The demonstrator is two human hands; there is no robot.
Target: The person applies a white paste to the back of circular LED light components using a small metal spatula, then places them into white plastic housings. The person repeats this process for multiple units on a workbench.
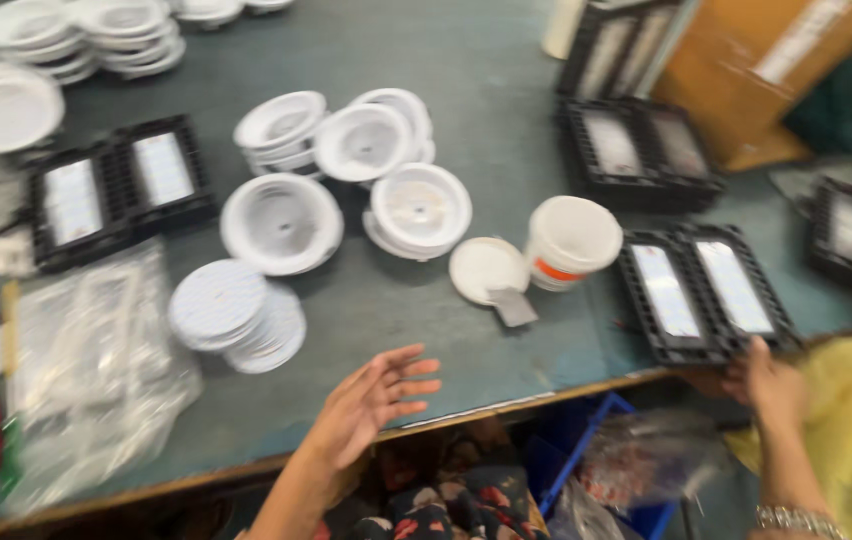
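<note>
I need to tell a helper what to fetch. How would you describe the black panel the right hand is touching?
Start at the green table's near edge, on its right side. The black panel lies there beside a white tub, and the right hand grips its near rim. Unlike the other black panels, it overhangs the table edge.

Black rectangular twin-panel light housing (703, 292), two pale panels facing up, lying flat and slightly angled at table's near edge; near corner gripped.

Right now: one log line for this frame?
left hand: open, above table edge | right hand: gripping black lamp housing | white tub between
</note>
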